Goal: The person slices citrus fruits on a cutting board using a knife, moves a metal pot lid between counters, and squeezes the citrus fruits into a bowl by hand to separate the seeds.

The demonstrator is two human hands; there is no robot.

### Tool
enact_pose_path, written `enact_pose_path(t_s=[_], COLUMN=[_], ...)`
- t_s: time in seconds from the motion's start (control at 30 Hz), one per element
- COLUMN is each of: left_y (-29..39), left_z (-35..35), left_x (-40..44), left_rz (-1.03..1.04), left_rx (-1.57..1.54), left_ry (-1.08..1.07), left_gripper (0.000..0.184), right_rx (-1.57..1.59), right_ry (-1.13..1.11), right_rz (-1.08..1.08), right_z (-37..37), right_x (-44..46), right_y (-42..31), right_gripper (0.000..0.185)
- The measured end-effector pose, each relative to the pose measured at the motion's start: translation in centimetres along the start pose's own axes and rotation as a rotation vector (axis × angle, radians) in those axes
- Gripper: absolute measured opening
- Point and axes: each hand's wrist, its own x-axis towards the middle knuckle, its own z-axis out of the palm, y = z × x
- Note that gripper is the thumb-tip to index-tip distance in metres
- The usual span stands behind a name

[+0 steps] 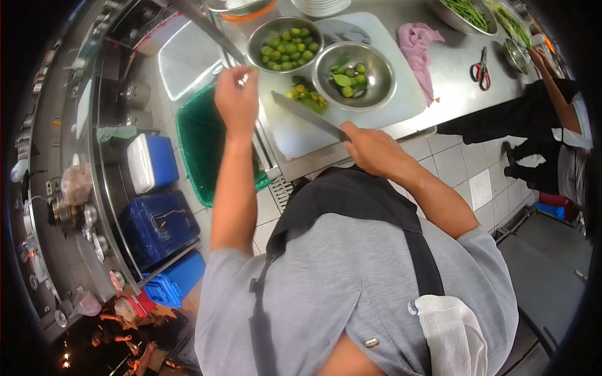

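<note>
My right hand (378, 150) is wrapped round the handle of a kitchen knife (311, 117). Its blade lies over the white cutting board (389, 116), its tip close to a small heap of yellow-green lime pieces and leaves (307, 99). My left hand (237, 100) is closed above the edge of a bin with a green liner (204, 128); what its fingers pinch, if anything, I cannot make out. Just right of it stands a steel bowl full of small green limes (288, 50). A second steel bowl (384, 75) on the board holds a few limes and leaves.
A pink cloth (417, 47) and red-handled scissors (481, 72) lie on the steel counter. Behind are a bowl of green beans (467, 14) and stacked white plates (321, 6). A co-worker's arm (555, 94) reaches in at right. Blue coolers (160, 225) stand at left.
</note>
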Motion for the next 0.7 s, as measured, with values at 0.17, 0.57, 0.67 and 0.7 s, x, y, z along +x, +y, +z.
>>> enact_pose_path(t_s=[0.17, 0.57, 0.67, 0.7], left_y=[1.4, 8.2, 8.3, 8.4], left_z=[4.4, 13.1, 13.1, 13.1], left_x=[5.6, -2.0, -2.0, -1.9], left_rz=[0.217, 0.547, 0.532, 0.514], left_rx=[0.137, 0.469, 0.467, 0.470], left_ry=[-0.227, -1.026, -1.069, -1.089], left_gripper=[0.012, 0.014, 0.017, 0.018], right_rx=[-0.041, -0.120, -0.106, -0.105], right_ry=[0.055, 0.092, 0.093, 0.097], right_rz=[-0.085, -0.089, -0.079, -0.090], right_z=[0.7, 1.7, 1.5, 1.5], right_x=[-0.5, -0.9, -1.1, -1.0], right_y=[-0.3, -0.2, -0.4, -0.3], right_gripper=[0.017, 0.030, 0.031, 0.031])
